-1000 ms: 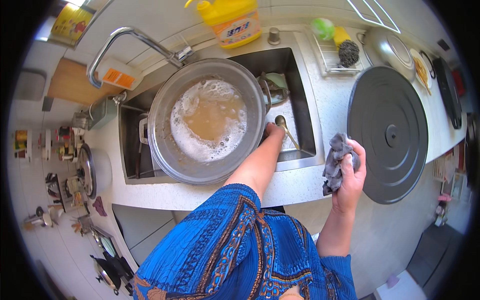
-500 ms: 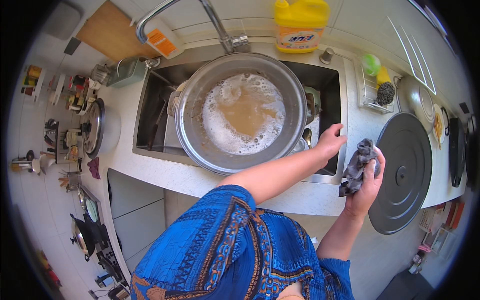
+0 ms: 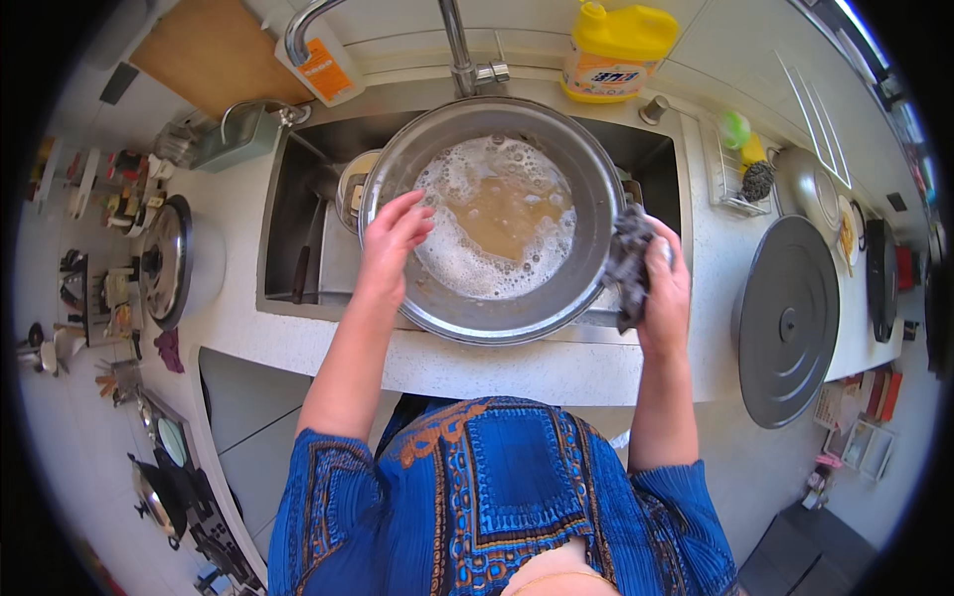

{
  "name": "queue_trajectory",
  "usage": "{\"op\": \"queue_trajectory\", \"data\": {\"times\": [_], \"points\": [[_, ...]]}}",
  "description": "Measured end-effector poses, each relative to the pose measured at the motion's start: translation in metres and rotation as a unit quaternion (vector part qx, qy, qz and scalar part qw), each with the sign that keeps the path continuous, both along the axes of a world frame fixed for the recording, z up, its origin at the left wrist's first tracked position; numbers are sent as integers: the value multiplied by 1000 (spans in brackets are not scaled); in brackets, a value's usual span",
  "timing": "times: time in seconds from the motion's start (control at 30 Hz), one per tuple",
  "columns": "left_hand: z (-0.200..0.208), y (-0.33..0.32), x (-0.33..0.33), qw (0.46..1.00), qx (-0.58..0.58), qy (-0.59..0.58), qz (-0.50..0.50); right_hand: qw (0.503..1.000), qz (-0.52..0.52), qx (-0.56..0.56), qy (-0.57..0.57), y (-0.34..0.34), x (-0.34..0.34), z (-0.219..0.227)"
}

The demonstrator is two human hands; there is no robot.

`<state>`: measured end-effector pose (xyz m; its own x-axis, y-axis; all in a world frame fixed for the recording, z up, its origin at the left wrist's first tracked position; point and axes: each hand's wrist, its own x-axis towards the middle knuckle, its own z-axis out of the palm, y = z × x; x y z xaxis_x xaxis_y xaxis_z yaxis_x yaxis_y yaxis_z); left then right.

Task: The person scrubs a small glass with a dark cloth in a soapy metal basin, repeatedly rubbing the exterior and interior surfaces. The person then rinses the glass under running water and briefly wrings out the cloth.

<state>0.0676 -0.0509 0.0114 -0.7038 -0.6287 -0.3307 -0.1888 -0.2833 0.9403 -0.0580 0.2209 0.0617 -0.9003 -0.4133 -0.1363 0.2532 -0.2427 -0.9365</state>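
Note:
A large round metal pot rests across the sink, holding brownish water with white suds. My left hand is over the pot's left rim, fingers spread and holding nothing; whether it touches the rim I cannot tell. At the pot's right side, my right hand grips a crumpled dark grey cloth, which is slightly blurred and beside the rim. The sink shows on both sides of the pot, with a dark-handled utensil in its left part.
A chrome faucet stands behind the pot. Yellow and white jugs are at the back. To the right are a wire rack with scrubbers and a large dark lid; a lidded pot sits left.
My left hand has swung from the sink's right edge across to the pot's left side. My right hand has brought the cloth leftward from near the dark lid to the pot's right side.

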Motion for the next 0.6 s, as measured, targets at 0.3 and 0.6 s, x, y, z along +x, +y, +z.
{"op": "queue_trajectory", "data": {"times": [0.3,0.6], "points": [[3,42,-3,967,234,42,-98,989,143,40,-15,-89,25,-25],[-15,31,-2,960,267,58,-65,961,223,143,74,-108,42,-46]]}}
